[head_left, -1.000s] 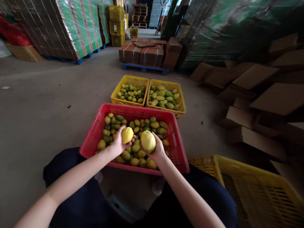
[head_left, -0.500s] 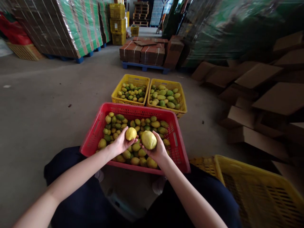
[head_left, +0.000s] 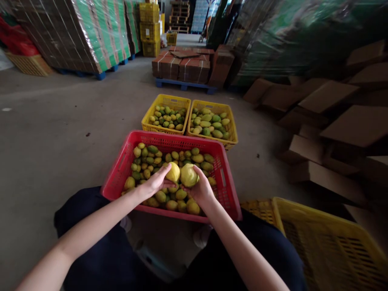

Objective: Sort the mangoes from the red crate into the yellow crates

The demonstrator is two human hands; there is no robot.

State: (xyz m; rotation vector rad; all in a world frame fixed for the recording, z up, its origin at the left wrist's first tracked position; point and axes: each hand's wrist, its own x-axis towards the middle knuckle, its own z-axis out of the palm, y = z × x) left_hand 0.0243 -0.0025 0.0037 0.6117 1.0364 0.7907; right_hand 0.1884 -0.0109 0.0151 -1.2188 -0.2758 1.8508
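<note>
Behind the red crate, yellow crates, cartons rightward, both hands each grasping fruit

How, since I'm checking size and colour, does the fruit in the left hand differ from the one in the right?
The left fruit, in the left hand, looks smaller than the right fruit, in the right hand. The left fruit is a clearer yellow; the right fruit looks greener. Both are rounded and held over the red crate.
</note>
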